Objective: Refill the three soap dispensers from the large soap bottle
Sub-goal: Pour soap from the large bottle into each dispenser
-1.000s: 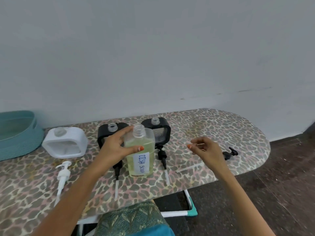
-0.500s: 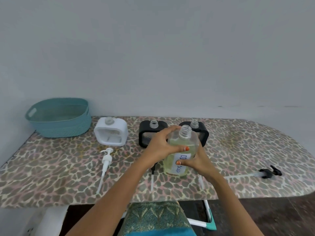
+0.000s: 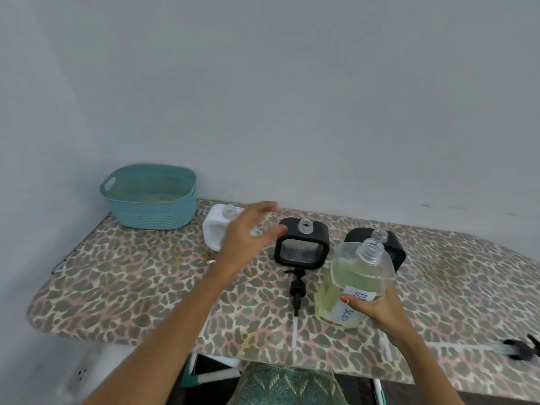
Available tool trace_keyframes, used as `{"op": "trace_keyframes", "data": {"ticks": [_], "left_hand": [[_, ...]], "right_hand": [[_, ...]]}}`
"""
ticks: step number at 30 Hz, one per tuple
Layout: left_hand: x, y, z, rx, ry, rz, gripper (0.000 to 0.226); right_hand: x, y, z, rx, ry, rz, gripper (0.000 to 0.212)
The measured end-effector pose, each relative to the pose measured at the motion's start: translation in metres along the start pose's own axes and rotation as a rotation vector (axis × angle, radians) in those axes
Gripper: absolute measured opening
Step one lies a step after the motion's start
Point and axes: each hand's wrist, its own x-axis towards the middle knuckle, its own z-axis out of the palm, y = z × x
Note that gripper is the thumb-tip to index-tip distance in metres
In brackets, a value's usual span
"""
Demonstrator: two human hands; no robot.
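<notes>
Right in front, seen from the head camera, the large soap bottle (image 3: 355, 285) sits at the near right of the ironing board (image 3: 131, 287), its neck uncapped and pale yellow-green liquid filling most of it. The right hand (image 3: 377, 312) grasps it low down, fingers curled round the side, the thumb lying across the white handwritten label. The bottle leans a little, and whether its base rests on the leopard-print cover or is just off it is hard to say.

The left hand (image 3: 248, 238) is released and holds nothing. Its fingers are spread in the air, blurred, in front of the white dispenser (image 3: 214, 232) and covering part of it.

Three dispensers stand in a row near the wall, all with bare threaded necks. The white dispenser is on the left, just beside a teal basket (image 3: 152, 209). The middle black dispenser (image 3: 302, 245) stands upright with its clear window facing the camera. The right black dispenser (image 3: 391, 244) is partly hidden behind the bottle's shoulder.

A black pump (image 3: 297, 287) lies flat on the board just in front of the middle dispenser, its tube pointing toward the near edge. Another black pump (image 3: 520, 349) lies at the far right, its long clear tube stretched toward the right forearm. Green patterned cloth (image 3: 286, 387) shows at the bottom edge.
</notes>
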Motion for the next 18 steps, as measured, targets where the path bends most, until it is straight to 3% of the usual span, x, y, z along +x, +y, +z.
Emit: {"op": "trace_keyframes", "data": {"ticks": [3, 5, 8, 11, 15, 18], "left_hand": [[0.011, -0.031, -0.050, 0.038, 0.268, -0.001, 0.041], [0.018, -0.055, -0.076, 0.067, 0.307, -0.031, 0.057], [0.030, -0.091, -0.102, 0.082, 0.199, -0.136, 0.097], [0.039, -0.115, -0.111, 0.114, 0.026, -0.265, 0.133], [0.053, -0.125, -0.108, 0.109, -0.107, -0.335, 0.146], [0.060, -0.128, -0.104, 0.090, -0.152, -0.337, 0.133]], "right_hand": [[0.002, 0.003, 0.002, 0.042, 0.038, 0.013, 0.093], [0.004, 0.006, 0.003, 0.048, 0.069, 0.024, 0.097], [0.004, 0.005, 0.006, 0.061, 0.081, 0.035, 0.090], [0.006, 0.010, 0.006, 0.078, 0.098, 0.045, 0.109], [0.007, 0.019, 0.005, 0.069, 0.141, 0.041, 0.119], [0.009, 0.022, 0.005, 0.113, 0.199, 0.018, 0.126]]}}
